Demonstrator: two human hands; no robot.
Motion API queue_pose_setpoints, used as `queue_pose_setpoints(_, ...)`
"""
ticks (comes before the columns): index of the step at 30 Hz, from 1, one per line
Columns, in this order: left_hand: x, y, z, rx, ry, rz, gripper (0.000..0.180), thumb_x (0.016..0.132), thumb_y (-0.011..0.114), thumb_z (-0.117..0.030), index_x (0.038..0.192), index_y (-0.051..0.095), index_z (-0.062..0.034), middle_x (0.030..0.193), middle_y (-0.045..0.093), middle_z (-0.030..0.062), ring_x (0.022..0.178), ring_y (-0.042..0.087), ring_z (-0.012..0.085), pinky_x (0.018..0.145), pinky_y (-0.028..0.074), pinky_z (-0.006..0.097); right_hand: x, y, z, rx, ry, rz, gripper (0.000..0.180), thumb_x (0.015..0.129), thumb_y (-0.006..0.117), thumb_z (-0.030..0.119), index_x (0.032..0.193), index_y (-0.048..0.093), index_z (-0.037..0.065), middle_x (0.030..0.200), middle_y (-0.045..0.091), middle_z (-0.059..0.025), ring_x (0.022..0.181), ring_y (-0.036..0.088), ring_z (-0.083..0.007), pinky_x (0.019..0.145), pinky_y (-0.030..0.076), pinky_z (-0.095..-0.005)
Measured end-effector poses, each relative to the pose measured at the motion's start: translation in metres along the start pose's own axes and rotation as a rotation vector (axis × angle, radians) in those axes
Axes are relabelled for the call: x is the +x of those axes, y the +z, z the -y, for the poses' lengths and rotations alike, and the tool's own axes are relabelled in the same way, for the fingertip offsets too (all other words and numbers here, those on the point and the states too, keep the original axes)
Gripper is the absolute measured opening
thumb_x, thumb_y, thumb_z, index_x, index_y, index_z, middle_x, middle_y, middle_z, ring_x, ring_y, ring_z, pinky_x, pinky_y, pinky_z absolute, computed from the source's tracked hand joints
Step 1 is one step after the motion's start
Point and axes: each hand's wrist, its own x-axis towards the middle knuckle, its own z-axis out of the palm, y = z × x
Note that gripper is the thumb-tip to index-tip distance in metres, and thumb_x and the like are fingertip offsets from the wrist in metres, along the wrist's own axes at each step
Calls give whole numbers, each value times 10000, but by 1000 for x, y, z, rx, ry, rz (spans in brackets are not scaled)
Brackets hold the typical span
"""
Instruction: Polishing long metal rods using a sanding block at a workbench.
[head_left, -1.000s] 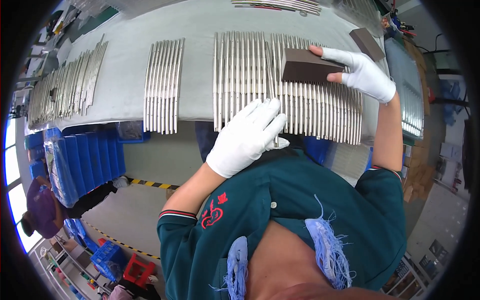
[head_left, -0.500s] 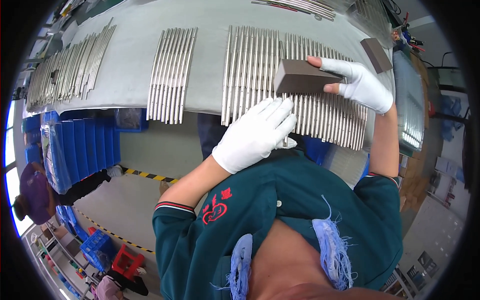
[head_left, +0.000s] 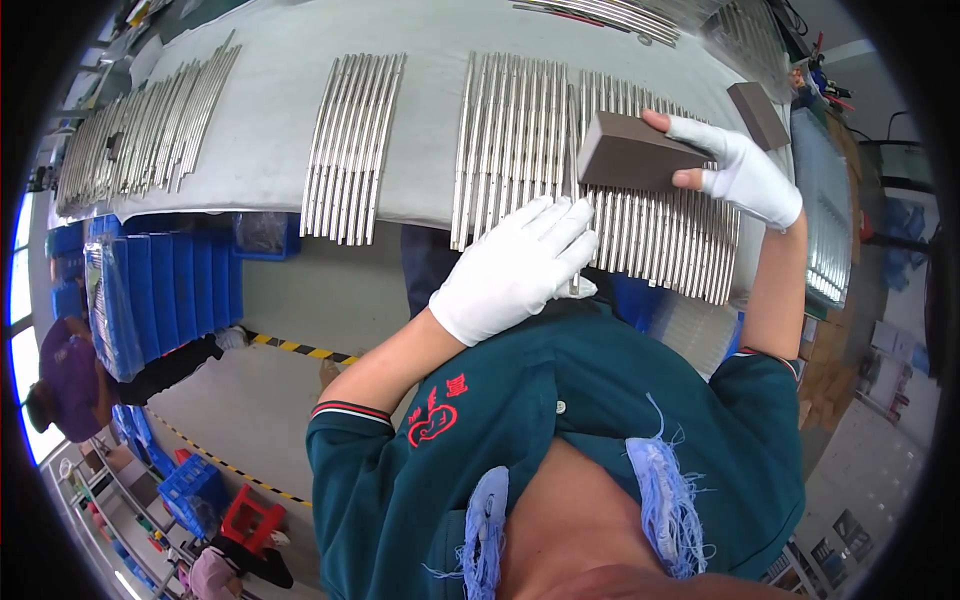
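Right hand (head_left: 745, 175): gloved, fingers closed around brown sanding block (head_left: 630, 152), pressed flat on the metal strips (head_left: 650, 220).
Left hand (head_left: 515, 270): gloved, spread open, holding nothing, pinning strip ends steady at the table (head_left: 270, 130) edge.
Spare block (head_left: 757, 113): beside, unused.

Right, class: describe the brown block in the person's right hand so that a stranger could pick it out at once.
Start at the grey table covered in rows of metal strips. Go to the widest row, at the right, where the gloved right hand reaches in. The block lies on those strips in its fingers: thick, rectangular and dark brown, nearer the person than the loose second block.
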Motion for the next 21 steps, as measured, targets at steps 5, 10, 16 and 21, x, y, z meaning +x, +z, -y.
queue_pose_setpoints(5, 4, -2, 3, -1, 24, 1, 593, 689, 832, -280, 1165, 588, -24, 1213, 586, 146, 1093, 597, 313, 1004, 477, 417, -23, -17, -34, -68, -178, -544, 682, 930, 730, 75, 1556, 464, 121, 1559, 499, -48, 1424, 455, -179, 1184, 350, -324)
queue_pose_setpoints(10, -5, 1, 5, 129, -27, 91, 710, 716, 840, -332, 1296, 577, -19, 1341, 568, 156, 1256, 544, 327, 1116, 409, 447, 4, -22, -81, 142, -332, -1181, 731, 963, 737, 103, 1600, 378, 125, 1560, 481, -74, 1387, 473, -179, 1176, 358, -326)
queue_pose_setpoints(16, -2, 5, 7, 107, -63, 118, 762, 735, 835, -386, 1330, 563, 4, 1368, 558, 167, 1303, 518, 348, 1148, 378, 463, 5, -24, -121, 111, -320, -1351, 743, 971, 724, 87, 1608, 342, 100, 1546, 467, -112, 1333, 514, -199, 1128, 443, -350)
queue_pose_setpoints(21, 1, 0, 6, 118, -56, 142, 732, 729, 836, -300, 1341, 561, -7, 1378, 562, 172, 1330, 513, 355, 1160, 376, 467, 4, -23, -123, 71, -315, -1330, 779, 948, 771, 158, 1608, 359, 134, 1518, 515, -113, 1314, 536, -186, 1131, 403, -314)
